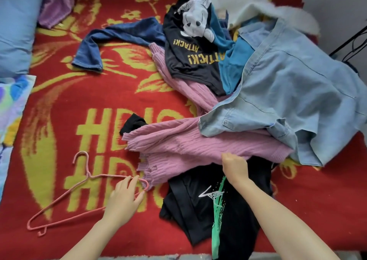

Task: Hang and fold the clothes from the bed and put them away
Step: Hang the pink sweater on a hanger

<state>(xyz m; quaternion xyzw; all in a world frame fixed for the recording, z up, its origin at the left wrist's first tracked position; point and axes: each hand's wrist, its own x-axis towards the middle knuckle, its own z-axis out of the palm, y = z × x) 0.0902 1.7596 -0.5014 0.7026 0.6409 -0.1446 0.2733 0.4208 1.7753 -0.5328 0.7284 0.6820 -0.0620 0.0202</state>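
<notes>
A pile of clothes lies on the right half of a bed with a red and yellow blanket [83, 105]. A pink knit sweater [178, 142] sprawls across the middle. My right hand [234, 166] grips its lower edge, fingers tucked under the fabric. Beneath that hand lies a black garment [190, 206] with green and white print. A pink wire hanger [65, 196] lies flat on the blanket at the lower left. My left hand [123, 196] rests on the hanger's right end, fingers loosely curved over the wire.
A light blue denim shirt [288, 93] covers the right of the pile. A black "ATTACK!" shirt [190, 61], dark jeans [123, 35], a teal garment and white fluffy fabric [248, 1] lie behind. A blue pillow [15, 25] and purple cloth sit at far left.
</notes>
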